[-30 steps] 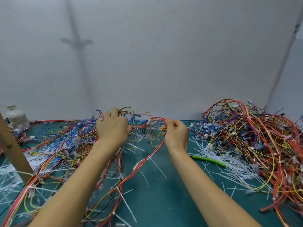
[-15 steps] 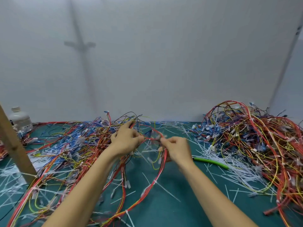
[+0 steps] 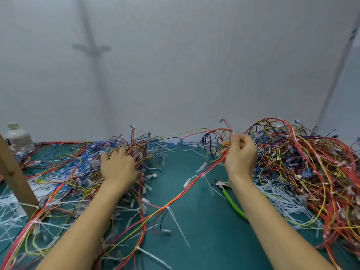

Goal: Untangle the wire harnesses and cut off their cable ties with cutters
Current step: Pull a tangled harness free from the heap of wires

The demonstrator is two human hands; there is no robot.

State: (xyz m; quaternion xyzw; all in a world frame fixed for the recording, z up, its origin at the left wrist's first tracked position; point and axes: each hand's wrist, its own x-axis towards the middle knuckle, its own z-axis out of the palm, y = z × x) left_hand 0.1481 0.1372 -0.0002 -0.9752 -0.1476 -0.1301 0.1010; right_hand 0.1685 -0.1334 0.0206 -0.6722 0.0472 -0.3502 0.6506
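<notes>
From the head view, the cutters (image 3: 232,202) lie on the green mat (image 3: 204,240), green handles toward you and half hidden under your right forearm. Your right hand (image 3: 241,152) is raised just beyond them, thumb and curled fingers pinching the upper end of a red harness (image 3: 194,180). That harness slants down across the mat to the left of the cutters, with white cable ties (image 3: 167,206) still on it. Well to the left of the cutters, your left hand (image 3: 118,168) rests on the left pile (image 3: 68,168) of tangled wires. Its fingertips are buried in the strands, so whether they close on anything cannot be told. The right pile (image 3: 311,162) rises to the right of the cutters, with loose white tie scraps (image 3: 282,199) between.
</notes>
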